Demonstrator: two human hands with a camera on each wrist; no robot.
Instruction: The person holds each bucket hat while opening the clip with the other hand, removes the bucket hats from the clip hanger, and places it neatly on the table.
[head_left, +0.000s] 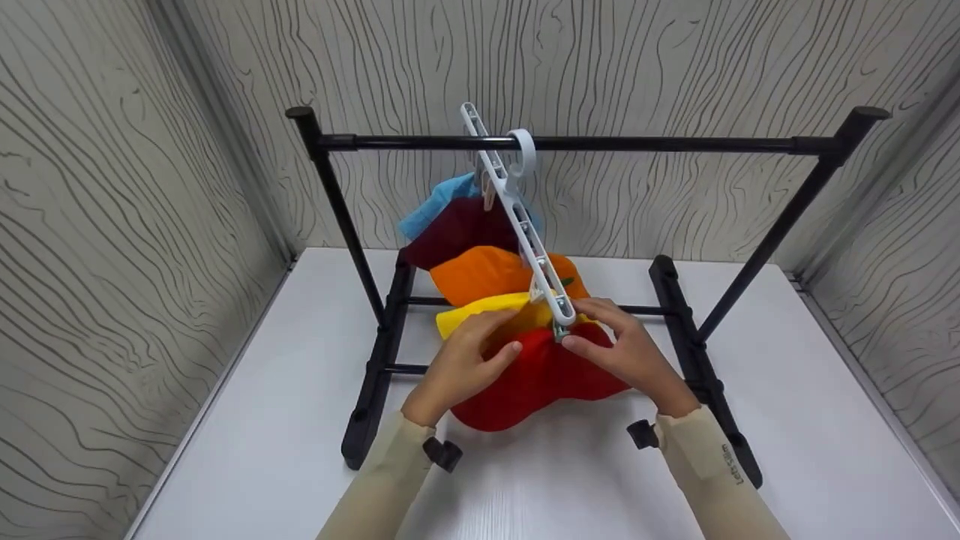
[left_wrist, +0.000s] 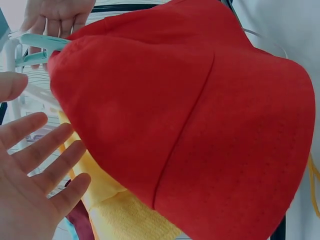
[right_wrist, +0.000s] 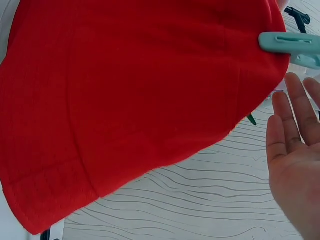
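A red bucket hat point(head_left: 525, 386) hangs from a pale green clothespin point(right_wrist: 289, 43) at the near end of a white clip hanger point(head_left: 527, 225). The pin grips the top of its crown. To the left of the red hat is my left hand point(head_left: 465, 364), its fingers spread and holding nothing, as the left wrist view shows. My right hand point(head_left: 634, 352) is on the other side, close to the pin, with extended fingers and a bare palm in the right wrist view. Behind the red hat hang yellow point(head_left: 457, 321), orange point(head_left: 480, 274), maroon point(head_left: 465, 232) and blue point(head_left: 446, 202) cloth pieces.
The hanger's hook sits over the bar point(head_left: 660, 144) of a black rack, whose feet point(head_left: 375, 390) stand on a white table point(head_left: 300, 360). Wood-patterned panels point(head_left: 615, 67) enclose the back and sides.
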